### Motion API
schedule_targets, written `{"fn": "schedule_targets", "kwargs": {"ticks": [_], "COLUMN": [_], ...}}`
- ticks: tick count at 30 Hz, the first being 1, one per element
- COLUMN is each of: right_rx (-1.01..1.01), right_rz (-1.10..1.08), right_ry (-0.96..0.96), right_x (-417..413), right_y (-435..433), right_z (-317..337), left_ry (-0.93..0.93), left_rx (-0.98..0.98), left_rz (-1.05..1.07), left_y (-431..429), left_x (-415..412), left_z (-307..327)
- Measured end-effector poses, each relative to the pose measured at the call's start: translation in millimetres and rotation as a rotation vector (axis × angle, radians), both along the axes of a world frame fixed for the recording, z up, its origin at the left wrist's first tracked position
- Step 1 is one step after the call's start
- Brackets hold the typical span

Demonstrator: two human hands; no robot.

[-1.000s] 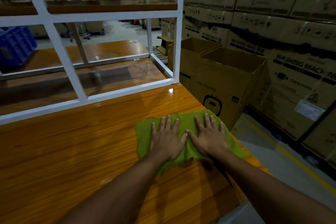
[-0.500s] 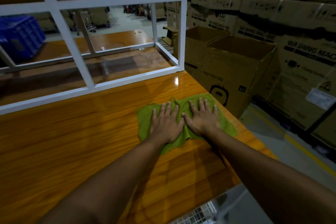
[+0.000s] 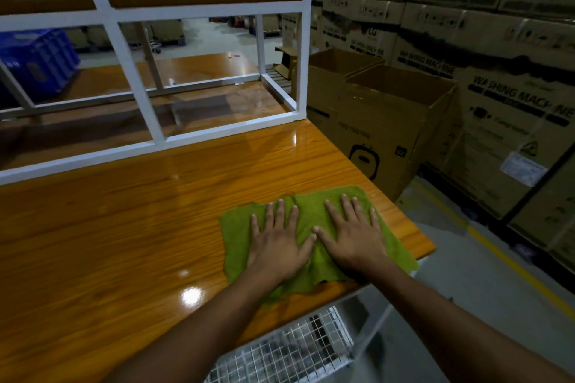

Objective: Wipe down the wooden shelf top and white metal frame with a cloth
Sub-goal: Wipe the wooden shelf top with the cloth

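Observation:
A green cloth (image 3: 314, 221) lies spread on the glossy wooden shelf top (image 3: 130, 227), close to its right edge and near corner. My left hand (image 3: 277, 239) and my right hand (image 3: 354, 236) both press flat on the cloth, side by side, with fingers spread and thumbs almost touching. Neither hand grips the fabric. The white metal frame (image 3: 155, 137) stands further back on the wood, its right corner post (image 3: 303, 65) well beyond the cloth.
Open cardboard boxes (image 3: 392, 121) stand just off the shelf's right edge, with stacked washing-machine cartons (image 3: 510, 78) behind them. A wire mesh basket (image 3: 289, 351) sits below the near edge. A blue crate (image 3: 37, 59) is at the back left.
Both hands slid the cloth a little away from me, then back toward the near right corner. The view has tilted down, showing the near edge and the mesh basket.

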State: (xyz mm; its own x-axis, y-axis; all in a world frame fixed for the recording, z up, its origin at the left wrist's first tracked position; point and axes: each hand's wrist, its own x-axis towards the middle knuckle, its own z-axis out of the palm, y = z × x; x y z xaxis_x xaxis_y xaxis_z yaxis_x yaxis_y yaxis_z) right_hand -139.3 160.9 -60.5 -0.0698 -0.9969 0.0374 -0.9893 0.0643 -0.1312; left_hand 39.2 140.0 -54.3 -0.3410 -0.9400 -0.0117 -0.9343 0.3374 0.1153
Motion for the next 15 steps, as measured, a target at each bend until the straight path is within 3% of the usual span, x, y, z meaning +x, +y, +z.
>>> {"fn": "schedule_targets", "kwargs": {"ticks": [9,15], "right_rx": [0.041,0.074], "right_rz": [-0.156,-0.211], "right_ry": [0.028,0.003], "right_x": [-43,-41], "right_y": [-41,-79], "right_z": [2,3], "left_ry": [0.032,0.027], "left_rx": [0.042,0.006], "left_rz": [-0.048,-0.078], "left_y": [-39,-81], "left_x": [-73,-79], "left_z": [10,6]}}
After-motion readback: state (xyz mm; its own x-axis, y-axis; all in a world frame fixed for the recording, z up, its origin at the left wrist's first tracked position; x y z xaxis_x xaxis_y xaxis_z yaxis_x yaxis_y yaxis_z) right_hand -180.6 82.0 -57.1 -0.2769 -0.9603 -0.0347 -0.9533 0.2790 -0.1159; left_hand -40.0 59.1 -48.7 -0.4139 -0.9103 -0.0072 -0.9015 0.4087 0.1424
